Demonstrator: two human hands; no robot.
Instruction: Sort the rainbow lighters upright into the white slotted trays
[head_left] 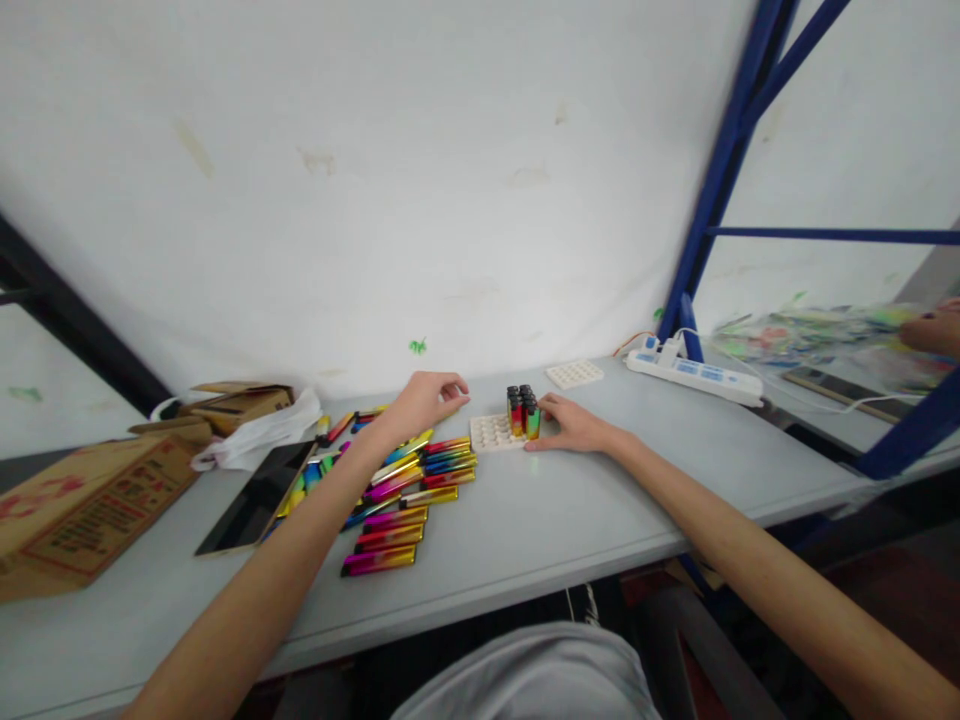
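My left hand (433,398) hovers above the far end of a pile of lighters, its fingers loosely curled and apart from the thumb, with nothing visible between them. Shiny multicoloured lighters (439,496) lie on their sides below it, some in a rough row. Right of the pile sits a white tray with round holes (491,433). Several lighters with black tops (533,422) stand upright at its right end. My right hand (571,427) grips that end, thumb at the front edge and fingers behind; part of the tray is hidden there.
A second white holed tray (574,374) lies by the wall. A power strip (694,375) stands near the blue frame (720,180). At left are a dark flat panel (259,498), a plastic bag (262,432) and a cardboard box (97,510). Another person's hand (934,330) shows far right.
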